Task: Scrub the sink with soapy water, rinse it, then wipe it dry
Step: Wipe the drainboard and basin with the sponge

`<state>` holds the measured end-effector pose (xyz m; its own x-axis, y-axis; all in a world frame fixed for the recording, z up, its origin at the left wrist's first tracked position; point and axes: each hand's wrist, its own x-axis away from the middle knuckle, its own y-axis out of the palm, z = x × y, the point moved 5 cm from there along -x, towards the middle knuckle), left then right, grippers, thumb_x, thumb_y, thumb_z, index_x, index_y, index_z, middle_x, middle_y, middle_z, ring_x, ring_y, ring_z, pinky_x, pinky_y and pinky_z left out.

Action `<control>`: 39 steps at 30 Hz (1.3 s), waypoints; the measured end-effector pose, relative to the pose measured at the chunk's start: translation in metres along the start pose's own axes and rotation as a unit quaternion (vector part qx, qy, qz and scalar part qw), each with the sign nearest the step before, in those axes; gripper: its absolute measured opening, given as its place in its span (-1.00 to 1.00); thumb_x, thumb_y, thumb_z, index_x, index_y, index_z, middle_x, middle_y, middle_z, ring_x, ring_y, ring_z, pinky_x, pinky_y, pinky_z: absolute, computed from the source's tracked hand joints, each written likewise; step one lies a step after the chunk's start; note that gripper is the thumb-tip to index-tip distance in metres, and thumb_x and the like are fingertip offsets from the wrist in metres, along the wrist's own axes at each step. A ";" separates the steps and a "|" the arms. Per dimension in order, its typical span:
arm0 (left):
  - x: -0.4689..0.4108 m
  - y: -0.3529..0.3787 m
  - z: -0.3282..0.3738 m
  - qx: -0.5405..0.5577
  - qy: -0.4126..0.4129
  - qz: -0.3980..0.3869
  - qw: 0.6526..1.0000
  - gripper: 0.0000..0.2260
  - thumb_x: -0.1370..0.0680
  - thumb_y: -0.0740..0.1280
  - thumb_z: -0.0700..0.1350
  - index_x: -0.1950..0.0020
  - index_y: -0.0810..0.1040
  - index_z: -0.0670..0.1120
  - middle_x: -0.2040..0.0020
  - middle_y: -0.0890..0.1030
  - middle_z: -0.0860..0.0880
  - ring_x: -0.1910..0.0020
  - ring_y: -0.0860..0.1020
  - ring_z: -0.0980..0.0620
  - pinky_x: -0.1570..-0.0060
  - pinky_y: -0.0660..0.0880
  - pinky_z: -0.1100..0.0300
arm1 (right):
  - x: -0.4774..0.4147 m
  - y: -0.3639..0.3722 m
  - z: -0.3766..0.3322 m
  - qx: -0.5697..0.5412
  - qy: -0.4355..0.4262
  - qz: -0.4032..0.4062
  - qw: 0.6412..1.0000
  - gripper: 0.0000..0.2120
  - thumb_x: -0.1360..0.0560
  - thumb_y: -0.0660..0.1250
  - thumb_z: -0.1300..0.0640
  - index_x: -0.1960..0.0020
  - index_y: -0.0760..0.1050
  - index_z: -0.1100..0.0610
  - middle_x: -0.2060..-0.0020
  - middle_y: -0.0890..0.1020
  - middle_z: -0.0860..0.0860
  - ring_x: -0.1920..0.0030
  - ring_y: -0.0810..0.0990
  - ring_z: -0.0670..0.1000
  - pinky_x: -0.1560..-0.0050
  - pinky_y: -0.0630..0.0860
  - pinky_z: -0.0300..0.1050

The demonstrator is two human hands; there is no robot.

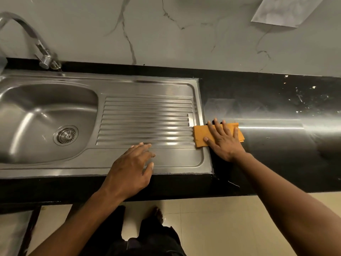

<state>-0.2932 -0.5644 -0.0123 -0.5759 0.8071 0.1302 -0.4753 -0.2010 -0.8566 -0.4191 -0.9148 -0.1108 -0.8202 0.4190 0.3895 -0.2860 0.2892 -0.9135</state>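
Sink (129, 85) steel fills the left of my view, sunk in the black counter (258, 93): rigid and, I judge, slick. The folded orange cloth (200, 134) at its right edge looks soft and light. My right hand (224, 139) presses it with flat, spread fingers, and my left hand (131, 169) rests open on the drainboard (145, 119).

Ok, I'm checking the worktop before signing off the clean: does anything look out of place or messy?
Yes: white specks dot the black counter at its far right, away from the orange cloth under the right hand. The sink itself shows nothing odd.
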 end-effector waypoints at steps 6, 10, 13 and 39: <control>-0.002 -0.004 -0.004 0.007 0.034 -0.019 0.999 -0.68 -0.67 0.31 0.02 -0.43 0.56 0.08 -0.60 0.39 0.09 -0.62 0.24 0.08 -0.47 0.10 0.22 | 0.070 0.029 -0.002 -0.043 0.036 0.009 0.998 -0.28 -0.63 -0.17 -0.46 -0.60 -0.48 -0.25 -0.61 -0.43 -0.15 -0.61 -0.46 0.04 -0.58 -0.39 0.27; 0.003 -0.008 -0.015 0.022 0.058 -0.034 0.997 -0.68 -0.68 0.30 0.03 -0.44 0.55 0.09 -0.60 0.37 0.09 -0.63 0.23 0.08 -0.46 0.13 0.21 | 0.114 0.054 -0.015 -0.083 0.109 0.037 0.990 -0.25 -0.63 -0.15 -0.45 -0.60 -0.48 -0.22 -0.61 -0.43 -0.13 -0.60 -0.47 0.04 -0.59 -0.37 0.23; 0.010 -0.015 -0.029 0.027 0.071 -0.043 0.996 -0.67 -0.68 0.29 0.03 -0.45 0.54 0.10 -0.62 0.35 0.09 -0.63 0.21 0.09 -0.48 0.13 0.19 | 0.134 0.072 -0.035 -0.114 0.185 0.072 0.973 -0.22 -0.61 -0.18 -0.48 -0.63 -0.45 -0.17 -0.63 -0.41 -0.09 -0.61 -0.46 0.04 -0.60 -0.35 0.24; 0.036 -0.098 -0.159 -0.001 0.074 0.014 0.997 -0.71 -0.64 0.35 0.02 -0.36 0.60 0.11 -0.54 0.45 0.10 -0.53 0.39 0.05 -0.37 0.45 -0.02 | 0.091 0.107 -0.489 -0.080 -0.154 0.049 0.984 -0.44 -0.72 -0.06 -0.23 -0.68 0.00 -0.14 -0.69 0.00 0.01 -0.68 -0.24 0.08 -0.63 -0.23 0.28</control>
<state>-0.1618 -0.4274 -0.0026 -0.4850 0.8740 0.0306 -0.4580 -0.2240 -0.8603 -0.2822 -0.4248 -0.1161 -0.9583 0.1783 0.2234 -0.1362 0.4024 -0.9053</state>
